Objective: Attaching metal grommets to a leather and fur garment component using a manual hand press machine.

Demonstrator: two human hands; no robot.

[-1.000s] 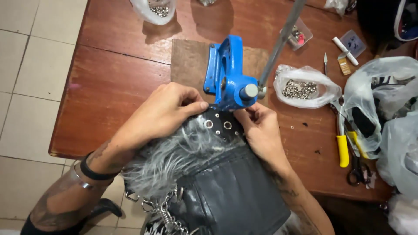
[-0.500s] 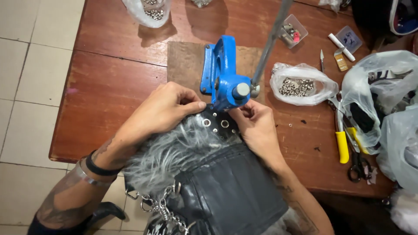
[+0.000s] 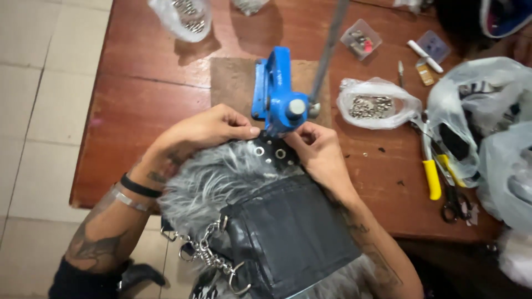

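A blue hand press (image 3: 279, 91) stands on a brown board (image 3: 233, 83) on the wooden table, its grey lever (image 3: 328, 50) pointing up. Under its head lies a black strap with metal eyelets (image 3: 270, 152), part of a black leather and grey fur garment (image 3: 260, 221) with chains. My left hand (image 3: 202, 133) pinches the strap's left edge at the press. My right hand (image 3: 317, 149) pinches the strap's right edge right below the press head.
A clear bag of metal eyelets (image 3: 377, 104) lies right of the press. Another bag of hardware (image 3: 185, 16) sits at the far left. Yellow-handled pliers (image 3: 431, 171), scissors (image 3: 454, 205), small plastic boxes (image 3: 361, 39) and plastic bags (image 3: 476, 111) crowd the right side.
The view has shifted slightly, with the press now a little left in the frame. Both hands stay on the strap under the press head with small finger adjustments.
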